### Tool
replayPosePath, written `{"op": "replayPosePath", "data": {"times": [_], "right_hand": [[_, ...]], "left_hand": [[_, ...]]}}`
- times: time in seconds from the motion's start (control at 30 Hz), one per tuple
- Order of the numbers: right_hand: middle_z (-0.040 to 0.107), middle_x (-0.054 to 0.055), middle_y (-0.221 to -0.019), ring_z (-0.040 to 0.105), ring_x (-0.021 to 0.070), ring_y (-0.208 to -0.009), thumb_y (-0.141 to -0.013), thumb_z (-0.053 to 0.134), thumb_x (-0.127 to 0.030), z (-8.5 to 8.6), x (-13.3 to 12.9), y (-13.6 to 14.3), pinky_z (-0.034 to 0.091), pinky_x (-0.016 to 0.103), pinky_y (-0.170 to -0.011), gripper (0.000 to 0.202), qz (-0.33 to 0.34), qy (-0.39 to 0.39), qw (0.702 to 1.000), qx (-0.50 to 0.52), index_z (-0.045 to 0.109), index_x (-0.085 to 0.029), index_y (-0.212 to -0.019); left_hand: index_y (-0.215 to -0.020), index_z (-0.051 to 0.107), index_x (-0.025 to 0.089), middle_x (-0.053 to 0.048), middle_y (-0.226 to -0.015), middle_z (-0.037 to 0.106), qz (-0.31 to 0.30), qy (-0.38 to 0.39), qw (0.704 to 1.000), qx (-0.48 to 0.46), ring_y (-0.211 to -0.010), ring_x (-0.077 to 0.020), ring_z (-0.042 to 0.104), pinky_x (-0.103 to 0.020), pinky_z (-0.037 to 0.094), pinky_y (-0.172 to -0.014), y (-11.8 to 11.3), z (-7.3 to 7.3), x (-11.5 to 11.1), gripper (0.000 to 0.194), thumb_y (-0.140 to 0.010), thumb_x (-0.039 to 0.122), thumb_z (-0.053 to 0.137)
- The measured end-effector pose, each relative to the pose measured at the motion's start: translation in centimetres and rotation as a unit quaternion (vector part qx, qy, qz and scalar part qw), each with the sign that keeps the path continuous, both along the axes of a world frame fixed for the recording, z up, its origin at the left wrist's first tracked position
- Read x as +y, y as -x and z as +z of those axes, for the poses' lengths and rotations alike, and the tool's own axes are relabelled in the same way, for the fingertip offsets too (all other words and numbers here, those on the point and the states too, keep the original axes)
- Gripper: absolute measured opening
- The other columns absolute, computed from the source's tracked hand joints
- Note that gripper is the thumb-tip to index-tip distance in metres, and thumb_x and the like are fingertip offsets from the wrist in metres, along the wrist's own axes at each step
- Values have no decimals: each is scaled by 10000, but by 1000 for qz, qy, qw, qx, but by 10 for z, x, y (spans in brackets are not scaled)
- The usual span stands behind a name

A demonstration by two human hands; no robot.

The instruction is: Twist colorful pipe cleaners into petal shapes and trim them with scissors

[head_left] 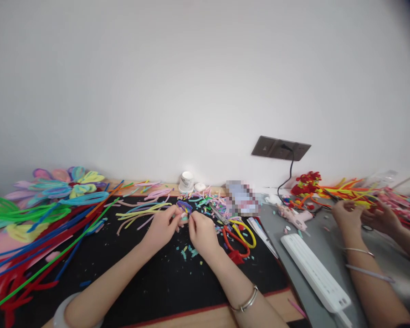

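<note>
Over the black mat (150,291), my left hand (166,225) pinches a small bundle of purple and yellow pipe cleaners (184,206). On its other side, my right hand (204,233) is closed with its fingertips at the same bundle. A small pale green piece shows by the left fingertips; its exact form is too small to tell. Just behind the hands lie cut pipe cleaner bits (205,200). Teal scraps (189,251) are scattered in front of them. Red and yellow loops (242,234), which look like scissors handles, rest right of my right hand.
Pipe cleaner petals (68,182) and long strands (37,250) fill the left side. A white cup (186,182) stands by the wall. To the right are a blurred-out flat object (242,199), a pink glue gun (295,217), a white power strip (314,273) and another person's hands (350,218).
</note>
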State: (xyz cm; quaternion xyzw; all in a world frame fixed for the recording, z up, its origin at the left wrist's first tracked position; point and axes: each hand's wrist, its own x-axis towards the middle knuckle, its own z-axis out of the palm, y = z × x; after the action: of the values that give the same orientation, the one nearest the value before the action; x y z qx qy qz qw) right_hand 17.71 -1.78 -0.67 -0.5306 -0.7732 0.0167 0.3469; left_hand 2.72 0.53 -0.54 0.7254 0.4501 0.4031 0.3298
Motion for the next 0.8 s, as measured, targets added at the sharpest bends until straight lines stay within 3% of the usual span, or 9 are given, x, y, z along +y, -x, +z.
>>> {"op": "replayPosePath", "data": {"times": [0.23, 0.53, 0.8], "right_hand": [[440, -4, -600, 439, 119, -546, -881, 328, -169, 0, -1, -2, 295, 225, -548, 232, -13, 8, 999, 33, 380, -191, -655], [428, -8, -599, 438, 122, -554, -867, 345, -158, -3, -1, -2, 295, 229, -553, 215, 4, 4, 999, 33, 373, -193, -656], [419, -12, -583, 428, 116, -539, -874, 330, -159, 1, -4, -2, 301, 223, -538, 237, 34, -4, 997, 62, 382, -192, -646]], "left_hand": [[-797, 512, 175, 4, -625, 621, -40, 148, 979, -137, -517, -146, 606, -272, 489, -540, -6, -1, -1, 247, -818, 416, 463], [-688, 442, 199, 26, -548, 589, -9, 46, 998, -47, -451, -133, 580, -258, 474, -505, -3, -1, -6, 206, -842, 335, 447], [-737, 474, 172, 28, -508, 572, -63, 178, 971, -147, -388, -113, 526, -221, 425, -428, -10, -6, -5, 321, -837, 473, 422]]}}
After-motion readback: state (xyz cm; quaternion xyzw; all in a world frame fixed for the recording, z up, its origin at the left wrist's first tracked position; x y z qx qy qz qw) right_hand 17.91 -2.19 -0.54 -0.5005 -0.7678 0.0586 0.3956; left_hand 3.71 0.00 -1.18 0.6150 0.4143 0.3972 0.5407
